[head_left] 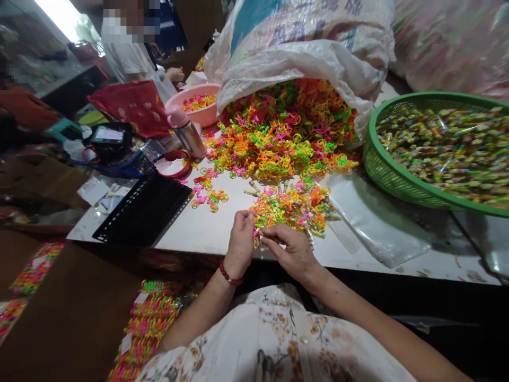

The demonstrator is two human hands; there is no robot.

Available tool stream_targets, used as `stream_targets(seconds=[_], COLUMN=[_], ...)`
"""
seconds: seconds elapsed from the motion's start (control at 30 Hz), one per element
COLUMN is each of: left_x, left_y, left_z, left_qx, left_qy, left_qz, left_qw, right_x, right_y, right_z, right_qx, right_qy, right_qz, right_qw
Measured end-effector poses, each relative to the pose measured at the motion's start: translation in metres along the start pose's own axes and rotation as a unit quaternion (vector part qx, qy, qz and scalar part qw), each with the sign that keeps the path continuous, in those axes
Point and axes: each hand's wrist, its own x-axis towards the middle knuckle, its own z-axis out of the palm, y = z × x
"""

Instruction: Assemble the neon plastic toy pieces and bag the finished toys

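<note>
My left hand (240,239), with a red bead bracelet on the wrist, is closed at the table's front edge. At its fingertips a small pink and yellow plastic piece (255,236) shows, mostly covered. Close beside it, my right hand (292,250) pinches with thumb and forefinger against the same spot. What the right fingers hold is too small to make out. Just beyond both hands lies a mixed pile of bright plastic pieces (286,204), with several short patterned sticks among them. Behind, a larger heap of such pieces (278,148) spills from a white woven sack (318,58).
A green basket (397,183) of small colourful sticks stands right, near clear plastic bags (377,223). Left are a black slotted tray (145,209), a red bowl (175,165), a bottle (186,130) and a pink basin (204,114). Packed cardboard boxes (75,307) stand below. Another person (129,58) is behind.
</note>
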Motion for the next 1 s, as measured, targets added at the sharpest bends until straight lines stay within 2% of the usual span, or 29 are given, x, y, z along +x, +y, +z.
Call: stream_targets(seconds=[0.13, 0.23, 0.3, 0.37, 0.43, 0.5, 0.57, 0.6, 0.67, 0.7, 0.77, 0.8, 0.87, 0.93, 1.0], left_x=[-0.003, -0.003, 0.003, 0.017, 0.036, 0.058, 0.078, 0.087, 0.101, 0.106, 0.114, 0.116, 0.122, 0.128, 0.139], left_y=[-0.002, 0.003, 0.01, 0.016, 0.018, 0.013, 0.001, -0.006, -0.02, -0.026, -0.033, -0.033, -0.03, -0.02, -0.007], left_z=[0.0, -0.001, -0.005, -0.014, -0.029, -0.046, -0.062, -0.069, -0.08, -0.086, -0.095, -0.099, -0.105, -0.108, -0.108], left_qx=[0.017, 0.036, 0.072, 0.144, 0.258, 0.399, 0.519, 0.562, 0.616, 0.631, 0.65, 0.655, 0.659, 0.65, 0.627], left_qy=[0.025, 0.008, -0.026, -0.041, -0.015, 0.041, 0.077, 0.081, 0.068, 0.055, 0.043, 0.05, 0.071, 0.09, 0.099], left_qz=[0.007, 0.016, 0.03, 0.077, 0.157, 0.222, 0.24, 0.239, 0.236, 0.234, 0.231, 0.229, 0.222, 0.213, 0.201], left_qw=[1.0, 0.999, 0.997, 0.986, 0.953, 0.889, 0.817, 0.787, 0.749, 0.737, 0.723, 0.718, 0.715, 0.724, 0.746], right_x=[-0.001, -0.001, 0.001, 0.007, 0.017, 0.031, 0.049, 0.06, 0.082, 0.094, 0.118, 0.13, 0.15, 0.165, 0.173], right_y=[-0.005, -0.007, -0.005, 0.001, 0.01, 0.018, 0.022, 0.022, 0.021, 0.021, 0.023, 0.026, 0.035, 0.046, 0.057], right_z=[0.007, 0.006, -0.004, -0.023, -0.048, -0.07, -0.079, -0.076, -0.058, -0.044, -0.013, 0.002, 0.027, 0.043, 0.052], right_qx=[0.003, -0.006, -0.02, -0.066, -0.163, -0.283, -0.363, -0.378, -0.386, -0.396, -0.436, -0.455, -0.477, -0.487, -0.495], right_qy=[-0.012, -0.022, -0.026, -0.002, 0.039, 0.069, 0.068, 0.053, -0.018, -0.074, -0.193, -0.241, -0.288, -0.296, -0.295], right_qz=[0.012, 0.014, 0.022, 0.008, -0.031, -0.068, -0.087, -0.091, -0.084, -0.068, -0.017, 0.006, 0.033, 0.043, 0.051], right_qw=[1.0, 1.0, 0.999, 0.998, 0.985, 0.954, 0.925, 0.92, 0.918, 0.913, 0.879, 0.857, 0.829, 0.821, 0.816])
